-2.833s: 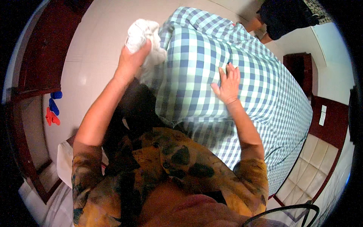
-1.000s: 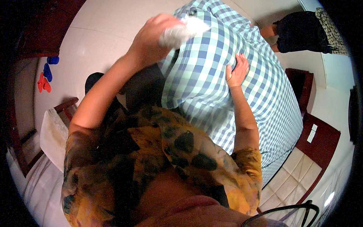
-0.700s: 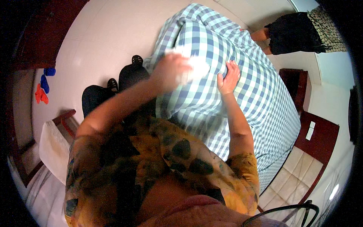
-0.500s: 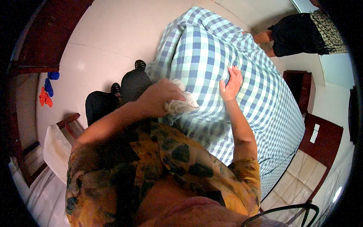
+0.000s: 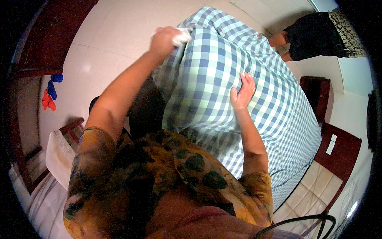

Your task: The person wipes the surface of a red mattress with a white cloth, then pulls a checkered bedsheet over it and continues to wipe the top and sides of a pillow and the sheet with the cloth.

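Note:
My left hand (image 5: 162, 41) is closed on a bunched white cloth (image 5: 182, 37), held at the far left edge of the bed's blue-and-white checked bedding (image 5: 211, 59). The fingers wrap over the cloth and are slightly blurred. On top of the bedding, my right hand (image 5: 244, 95) lies flat with the thumb apart and holds nothing. The fabric is puffed up around that palm and hangs down over the near left side.
Another person in black shorts (image 5: 314, 38) stands beyond the bed at the far right. Dark red cabinet (image 5: 51, 36), blue slippers (image 5: 51, 91), orange slippers (image 5: 48, 102) and a pale-covered chair (image 5: 59, 155) are on the left. A nightstand (image 5: 324, 95) and padded headboard (image 5: 318, 179) stand right.
My left hand has swept away from my body with the white cloth, along the bed's left edge to its far corner. My right hand stays almost where it was on the bedding.

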The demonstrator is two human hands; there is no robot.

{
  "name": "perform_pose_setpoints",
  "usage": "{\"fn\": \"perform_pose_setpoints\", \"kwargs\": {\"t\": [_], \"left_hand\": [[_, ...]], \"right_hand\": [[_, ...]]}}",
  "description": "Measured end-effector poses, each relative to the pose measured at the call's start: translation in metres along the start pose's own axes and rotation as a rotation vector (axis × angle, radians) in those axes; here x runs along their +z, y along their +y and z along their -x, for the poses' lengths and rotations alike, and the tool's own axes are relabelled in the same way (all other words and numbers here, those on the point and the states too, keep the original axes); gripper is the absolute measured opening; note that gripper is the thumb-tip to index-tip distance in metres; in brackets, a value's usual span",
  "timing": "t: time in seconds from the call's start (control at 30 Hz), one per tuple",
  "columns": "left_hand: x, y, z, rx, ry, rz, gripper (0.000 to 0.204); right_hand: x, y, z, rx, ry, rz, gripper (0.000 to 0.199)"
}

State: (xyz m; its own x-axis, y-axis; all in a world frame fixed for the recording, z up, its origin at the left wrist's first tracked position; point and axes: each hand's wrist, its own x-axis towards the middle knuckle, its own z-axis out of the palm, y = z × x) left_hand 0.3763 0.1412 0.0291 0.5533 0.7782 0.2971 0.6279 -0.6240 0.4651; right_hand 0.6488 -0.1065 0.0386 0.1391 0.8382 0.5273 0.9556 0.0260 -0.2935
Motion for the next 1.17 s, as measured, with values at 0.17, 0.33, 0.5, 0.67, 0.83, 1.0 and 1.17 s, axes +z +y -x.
{"fn": "perform_pose_setpoints", "kwargs": {"t": [0.17,0.33,0.5,0.67,0.83,1.0,1.17], "left_hand": [[-0.038,-0.012,0.003,-0.176,0.266,0.207,0.035],[-0.024,0.107,-0.020,0.484,0.184,0.427,0.039],[0.022,0.135,0.007,0.345,0.031,0.055,0.034],[0.042,0.111,0.018,0.298,0.098,0.102,0.032],[0.045,0.092,0.018,0.252,0.162,0.400,0.034],[0.026,0.029,-0.005,-0.710,0.373,0.760,0.040],[-0.006,-0.039,-0.001,-0.681,0.690,1.021,0.043]], "right_hand": [[0.000,0.000,0.000,-0.006,0.012,-0.011,0.058],[-0.001,0.000,-0.001,-0.022,-0.013,0.011,0.058],[-0.004,-0.006,-0.004,-0.016,-0.060,0.043,0.057],[-0.018,-0.027,-0.031,0.020,-0.203,0.154,0.035],[0.003,-0.073,-0.104,0.140,0.142,-0.105,0.022],[0.085,-0.088,-0.106,0.268,0.014,-0.037,0.035],[0.095,-0.094,-0.103,-0.060,-0.309,0.250,0.042]]}}
